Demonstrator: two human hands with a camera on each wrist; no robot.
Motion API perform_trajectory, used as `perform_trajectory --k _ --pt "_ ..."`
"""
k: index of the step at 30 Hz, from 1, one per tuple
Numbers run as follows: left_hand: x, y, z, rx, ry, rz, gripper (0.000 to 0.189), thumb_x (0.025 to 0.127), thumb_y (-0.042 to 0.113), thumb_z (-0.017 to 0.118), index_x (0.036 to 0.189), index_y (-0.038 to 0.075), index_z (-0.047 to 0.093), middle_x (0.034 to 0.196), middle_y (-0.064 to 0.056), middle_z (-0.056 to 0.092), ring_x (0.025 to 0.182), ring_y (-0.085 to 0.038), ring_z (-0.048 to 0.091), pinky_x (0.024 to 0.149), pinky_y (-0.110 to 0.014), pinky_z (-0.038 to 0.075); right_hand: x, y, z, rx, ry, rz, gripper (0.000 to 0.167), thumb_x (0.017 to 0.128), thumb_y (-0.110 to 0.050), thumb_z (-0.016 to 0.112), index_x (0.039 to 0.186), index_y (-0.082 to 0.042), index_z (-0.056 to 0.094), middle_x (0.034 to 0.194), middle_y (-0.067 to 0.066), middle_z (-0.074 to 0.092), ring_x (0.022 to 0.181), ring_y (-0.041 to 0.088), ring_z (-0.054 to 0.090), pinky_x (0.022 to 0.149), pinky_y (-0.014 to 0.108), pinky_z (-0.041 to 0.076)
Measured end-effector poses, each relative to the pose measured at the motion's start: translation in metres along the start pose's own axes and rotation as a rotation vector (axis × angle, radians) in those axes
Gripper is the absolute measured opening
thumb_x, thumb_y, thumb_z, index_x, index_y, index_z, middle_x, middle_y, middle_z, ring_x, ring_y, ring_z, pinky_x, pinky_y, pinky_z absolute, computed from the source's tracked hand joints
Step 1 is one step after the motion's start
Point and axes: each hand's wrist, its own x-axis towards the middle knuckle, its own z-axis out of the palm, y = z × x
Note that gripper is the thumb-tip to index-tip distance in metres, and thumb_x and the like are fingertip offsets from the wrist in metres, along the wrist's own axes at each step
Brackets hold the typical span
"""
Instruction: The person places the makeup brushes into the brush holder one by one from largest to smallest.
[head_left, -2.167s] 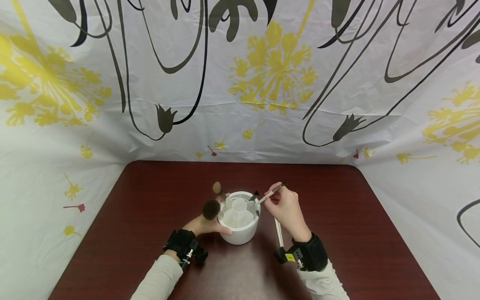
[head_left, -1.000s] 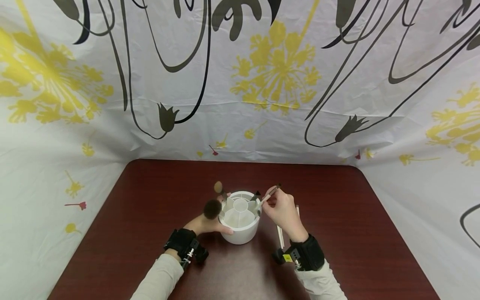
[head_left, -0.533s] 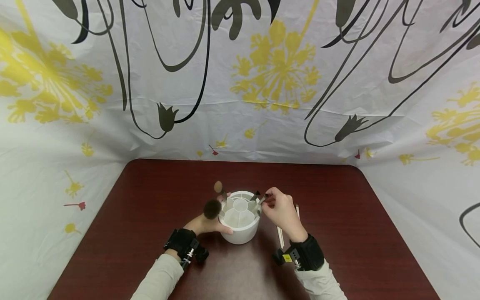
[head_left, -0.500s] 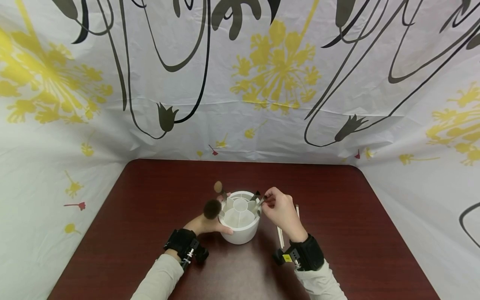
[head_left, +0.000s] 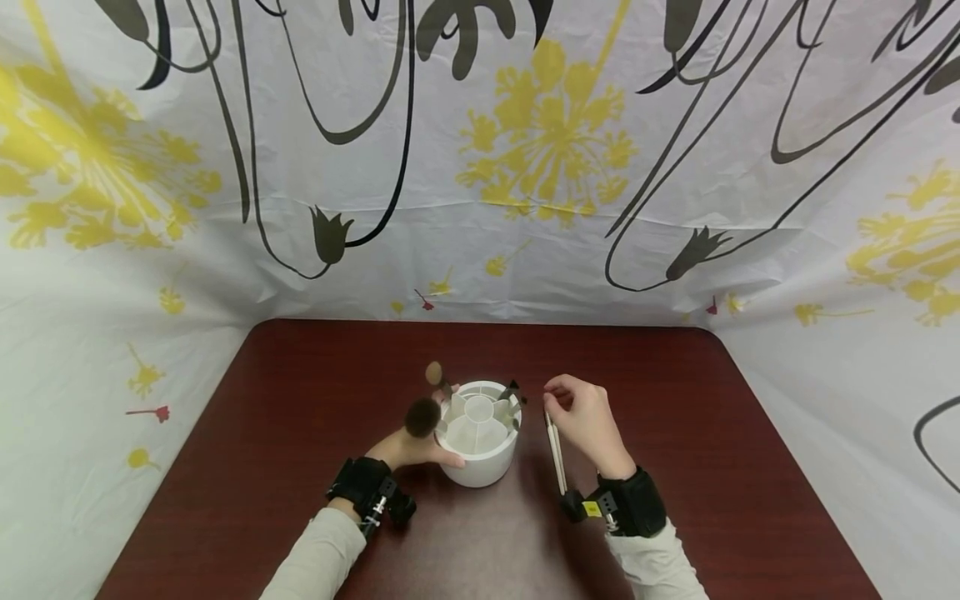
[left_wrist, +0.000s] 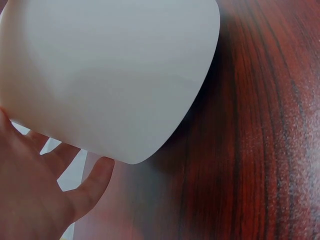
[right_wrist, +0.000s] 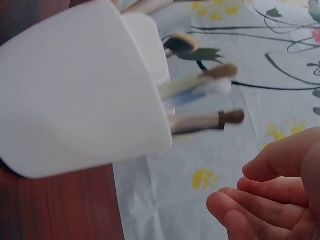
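Observation:
A white round brush holder (head_left: 480, 467) with divided compartments stands mid-table. My left hand (head_left: 408, 448) grips its left side, thumb at the front and fingers behind; the left wrist view shows the fingers against the holder's wall. A big dark makeup brush (head_left: 422, 417) and a tan-headed brush (head_left: 434, 374) rise from the left compartments. Smaller brushes, among them a brown-tipped brush (right_wrist: 232, 117), lean out at the right. My right hand (head_left: 588, 421) hovers right of the holder, fingers loosely bent and holding nothing. Just below its fingertips lie pale-handled brushes (head_left: 557, 458), their ends partly hidden.
The dark red wooden table (head_left: 345, 367) has rounded far corners. A white cloth (head_left: 480, 275) with yellow and grey flower prints hangs behind and at both sides. Black camera straps (head_left: 633, 504) sit on both wrists.
My right hand lowered a slim brush into a right-hand compartment, let go of it, and moved right, away from the holder. The left hand has kept its grip.

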Motion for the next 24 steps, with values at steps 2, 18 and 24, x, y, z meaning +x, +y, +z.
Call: perform_trajectory --k 2,18,24 --pt "0.002 -0.016 0.002 0.019 0.007 0.021 0.102 0.058 0.001 0.082 0.134 -0.015 0.016 0.137 -0.031 0.027 0.124 -0.037 0.029 0.104 -0.044 0.022 -0.002 0.029 0.008 0.025 0.006 -0.025 0.013 0.087 -0.01 0.056 0.096 -0.007 0.065 0.084 0.004 0.065 0.069 0.013 0.058 0.057 0.028 0.045" --pt "-0.004 0.017 0.002 0.061 0.045 0.044 0.095 0.056 -0.007 0.079 0.127 -0.024 0.017 0.131 -0.041 0.025 0.121 -0.049 0.028 0.1 -0.054 0.023 -0.016 0.02 -0.021 -0.109 -0.024 0.229 0.011 0.083 -0.007 0.06 0.092 -0.003 0.064 0.081 0.008 0.064 0.067 0.018 0.058 0.057 0.029 0.044" --pt "-0.004 0.01 0.005 0.02 0.034 0.025 0.102 0.057 -0.006 0.08 0.13 -0.022 0.011 0.134 -0.041 0.019 0.124 -0.049 0.024 0.099 -0.06 0.02 -0.02 0.027 -0.017 -0.146 -0.059 0.297 0.012 0.083 -0.008 0.06 0.092 -0.002 0.064 0.081 0.009 0.064 0.068 0.017 0.058 0.058 0.029 0.044"
